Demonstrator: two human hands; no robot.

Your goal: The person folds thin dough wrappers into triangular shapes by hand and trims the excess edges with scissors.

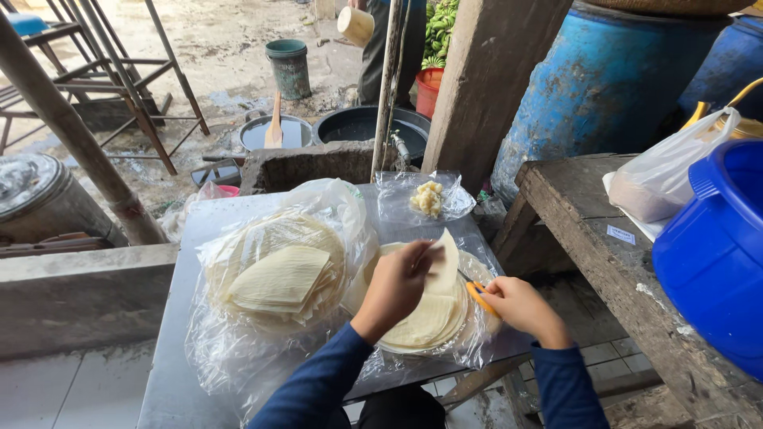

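**Round wrapper lifted and cut over the near stack**

Left hand point(395, 287): fingers closed on the edge of a pale round wrapper point(443, 266), raised clear of the stack of round wrappers point(425, 322) directly below. Right hand point(520, 306): clenched around the orange handles of the scissors point(479, 295); blades mostly hidden behind the lifted sheet, so open or shut cannot be told. Hands close together, just apart, above the right near part of the grey metal table point(183, 361).

Stack seated on clear plastic film, near right on the table. To its left: a second plastic-wrapped pile point(238, 250) carrying folded fan-shaped wrappers point(278, 280) on top. Far centre of the table: small clear bag with a yellowish crumbly lump point(427, 197).

Right of the table: worn wooden bench point(604, 262), blue plastic tub point(715, 254), white plastic bag point(664, 179). Beyond: large blue drum point(604, 87), two dark basins on the ground, one with a wooden paddle point(274, 123), green bucket point(288, 67).
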